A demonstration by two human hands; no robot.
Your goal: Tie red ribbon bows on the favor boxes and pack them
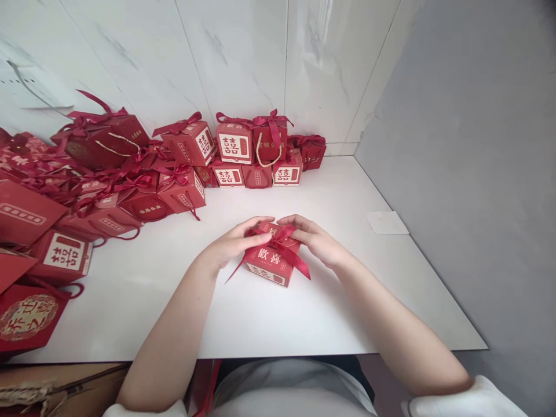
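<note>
A small red gift box (270,263) with white Chinese characters stands on the white table (330,307), near its middle. A red ribbon (286,250) is tied over its top, with tails hanging down both sides. My left hand (237,240) and my right hand (315,238) meet over the box top, fingers pinched on the ribbon's bow. Both forearms reach in from the near edge.
Many more red ribboned boxes are heaped along the left side (104,191) and stacked against the back wall (256,153). A flat red bag (26,315) lies at the near left. A white slip of paper (387,222) rests at the right. A grey wall (478,174) borders the right.
</note>
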